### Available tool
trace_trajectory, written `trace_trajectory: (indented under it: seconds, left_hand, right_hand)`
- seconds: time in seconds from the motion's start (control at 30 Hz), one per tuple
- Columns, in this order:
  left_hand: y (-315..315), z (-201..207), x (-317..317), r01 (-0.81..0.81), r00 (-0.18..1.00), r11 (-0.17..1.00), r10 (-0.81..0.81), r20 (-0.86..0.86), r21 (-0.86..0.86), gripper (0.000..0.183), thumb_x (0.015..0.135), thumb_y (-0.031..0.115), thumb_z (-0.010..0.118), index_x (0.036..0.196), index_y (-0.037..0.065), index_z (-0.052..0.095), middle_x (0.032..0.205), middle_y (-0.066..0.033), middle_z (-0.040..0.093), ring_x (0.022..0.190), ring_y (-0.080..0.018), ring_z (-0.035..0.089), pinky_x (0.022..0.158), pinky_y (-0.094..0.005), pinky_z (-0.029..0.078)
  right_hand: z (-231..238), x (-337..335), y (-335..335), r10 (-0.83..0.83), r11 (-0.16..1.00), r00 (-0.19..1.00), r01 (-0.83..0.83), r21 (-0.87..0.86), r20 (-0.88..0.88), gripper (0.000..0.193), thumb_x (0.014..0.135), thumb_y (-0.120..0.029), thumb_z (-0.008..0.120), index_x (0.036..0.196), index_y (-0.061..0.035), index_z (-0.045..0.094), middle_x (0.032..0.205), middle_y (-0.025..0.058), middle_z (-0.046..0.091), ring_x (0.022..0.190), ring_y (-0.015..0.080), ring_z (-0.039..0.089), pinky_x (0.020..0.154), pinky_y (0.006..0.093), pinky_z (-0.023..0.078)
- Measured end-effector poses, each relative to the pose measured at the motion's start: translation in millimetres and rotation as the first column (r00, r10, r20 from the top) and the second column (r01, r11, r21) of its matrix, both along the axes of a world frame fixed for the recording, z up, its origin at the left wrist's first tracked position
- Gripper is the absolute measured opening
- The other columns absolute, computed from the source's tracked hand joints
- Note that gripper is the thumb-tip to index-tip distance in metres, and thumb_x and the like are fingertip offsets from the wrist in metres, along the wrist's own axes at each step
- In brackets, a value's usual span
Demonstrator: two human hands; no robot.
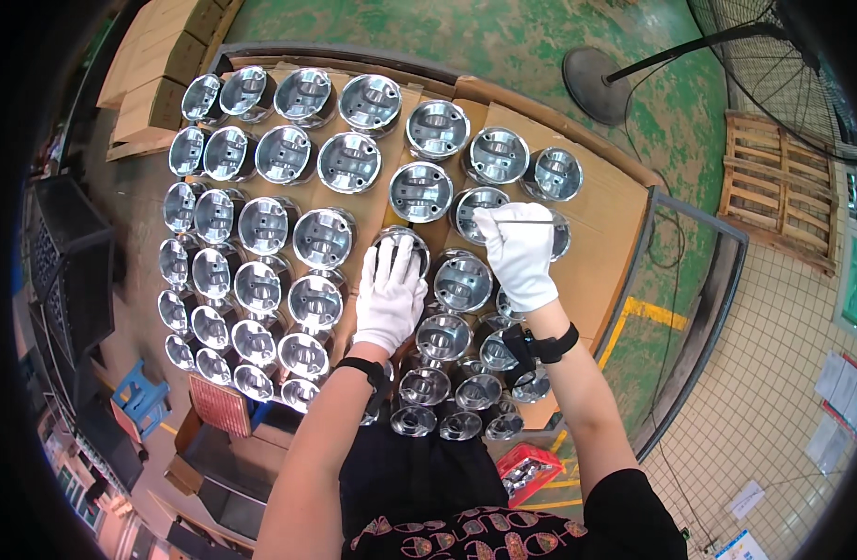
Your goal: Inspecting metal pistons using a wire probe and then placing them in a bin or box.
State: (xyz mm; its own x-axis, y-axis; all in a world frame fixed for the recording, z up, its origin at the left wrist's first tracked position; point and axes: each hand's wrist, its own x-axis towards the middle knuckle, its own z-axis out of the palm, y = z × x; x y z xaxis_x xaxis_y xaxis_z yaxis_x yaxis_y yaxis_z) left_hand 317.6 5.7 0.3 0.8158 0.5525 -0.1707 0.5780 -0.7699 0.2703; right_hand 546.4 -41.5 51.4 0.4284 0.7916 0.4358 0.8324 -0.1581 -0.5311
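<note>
Rows of shiny round metal cups (324,239), open at the top with small holes inside, stand on a cardboard-covered table. My left hand (391,294), in a white glove, lies with stretched fingers over the top of one metal cup (415,245) in the middle. The hand hides most of that cup. My right hand (522,257), also gloved in white, is closed around a thin metal rod (531,222) that lies crosswise over its fingers. It is above the cups at the right side of the group, partly covering some of them.
Cardboard (597,233) covers the table, with a dark metal frame (704,308) along its right side. Beyond stand a fan base (597,84), a wooden pallet (780,187) and stacked cartons (158,75). A red bin (528,471) with small metal parts and a blue stool (141,397) are nearer me.
</note>
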Motion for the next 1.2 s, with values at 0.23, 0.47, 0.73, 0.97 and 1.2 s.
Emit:
trace_trajectory:
  seconds: [0.23, 0.47, 0.73, 0.97, 1.2]
  left_hand:
    - [-1, -1, -1, 0.004, 1.000, 1.000, -0.004, 0.003, 0.022, 0.052, 0.098, 0.033, 0.053, 0.142, 0.006, 0.059, 0.160, -0.0143, 0.041, 0.150, -0.0365, 0.031, 0.126, -0.0534, 0.017]
    - [0, 0, 1, 0.003, 0.999, 1.000, -0.004, 0.034, 0.012, 0.051, 0.098, 0.031, 0.054, 0.141, 0.005, 0.059, 0.159, -0.0149, 0.042, 0.149, -0.0374, 0.033, 0.126, -0.0535, 0.019]
    - [-1, 0, 1, 0.006, 1.000, 1.000, -0.006, 0.001, 0.001, 0.053, 0.099, 0.034, 0.052, 0.143, 0.005, 0.057, 0.160, -0.0143, 0.040, 0.150, -0.0373, 0.031, 0.126, -0.0537, 0.018]
    - [1, 2, -2, 0.007, 0.998, 0.999, -0.009, -0.059, -0.033, 0.055, 0.101, 0.036, 0.049, 0.146, 0.005, 0.054, 0.164, -0.0128, 0.036, 0.152, -0.0365, 0.029, 0.127, -0.0535, 0.016]
    - [-1, -1, 0, 0.010, 0.999, 0.999, -0.012, -0.053, -0.030, 0.055, 0.101, 0.036, 0.049, 0.146, 0.005, 0.054, 0.164, -0.0127, 0.035, 0.153, -0.0364, 0.027, 0.127, -0.0532, 0.015]
  right_hand:
    - [15, 8, 7, 0.006, 0.996, 0.999, -0.010, -0.084, -0.045, 0.028, 0.091, -0.025, 0.076, 0.068, -0.0081, 0.075, 0.068, 0.0090, 0.071, 0.063, 0.0283, 0.066, 0.067, 0.0403, 0.052]
    - [33, 80, 22, -0.174, 0.982, 0.983, 0.177, 0.067, -0.053, 0.034, 0.099, -0.022, 0.067, 0.071, -0.0040, 0.075, 0.063, 0.0112, 0.069, 0.059, 0.0307, 0.065, 0.062, 0.0417, 0.050]
    - [-10, 101, 33, -0.209, 0.975, 0.974, 0.215, -0.057, 0.090, 0.034, 0.100, -0.027, 0.066, 0.076, -0.0048, 0.076, 0.067, 0.0128, 0.069, 0.064, 0.0319, 0.066, 0.066, 0.0438, 0.051]
    - [4, 94, 45, -0.197, 0.980, 0.980, 0.198, -0.024, 0.031, 0.035, 0.099, -0.031, 0.066, 0.076, -0.0060, 0.076, 0.066, 0.0136, 0.068, 0.062, 0.0326, 0.065, 0.064, 0.0441, 0.050]
    - [-1, 86, 79, -0.125, 0.990, 0.973, 0.135, -0.040, 0.191, 0.035, 0.097, -0.032, 0.068, 0.073, -0.0074, 0.075, 0.066, 0.0131, 0.068, 0.064, 0.0325, 0.066, 0.066, 0.0441, 0.051]
